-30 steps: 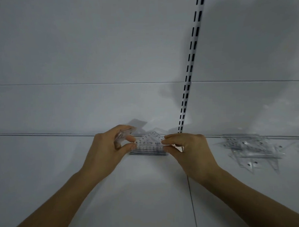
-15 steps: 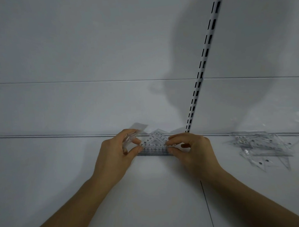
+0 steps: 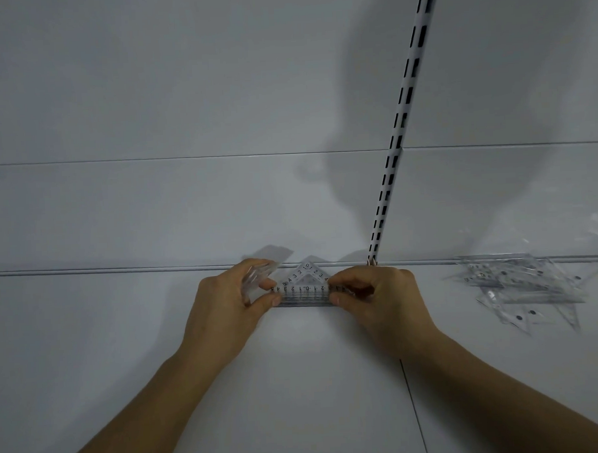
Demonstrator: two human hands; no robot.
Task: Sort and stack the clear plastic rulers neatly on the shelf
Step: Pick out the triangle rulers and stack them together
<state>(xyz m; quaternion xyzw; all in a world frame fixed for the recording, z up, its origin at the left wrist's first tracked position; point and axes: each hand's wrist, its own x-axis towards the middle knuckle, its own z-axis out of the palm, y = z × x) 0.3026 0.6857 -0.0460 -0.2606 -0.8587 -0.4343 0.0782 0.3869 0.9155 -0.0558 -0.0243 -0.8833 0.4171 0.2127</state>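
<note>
A small stack of clear plastic triangular rulers with black printed numbers (image 3: pixel 305 289) sits at the centre of the frame on the white shelf board (image 3: pixel 297 380), its long straight edge toward the camera and its peak pointing at the back wall. The left hand (image 3: pixel 231 308) pinches the stack's left corner between curled thumb and forefinger; the same hand also holds a separate clear plastic piece (image 3: pixel 259 279) against its upper fingers. The right hand (image 3: pixel 379 300) pinches the right corner, thumb at the near edge and curled fingers over the top. Only the middle of the stack shows between the two sets of fingertips. At the right of the frame lies a loose pile of clear plastic rulers (image 3: pixel 523 285), well apart from the hands. A white slotted metal upright (image 3: pixel 402 119) rises from behind the stack to the upper right.
</note>
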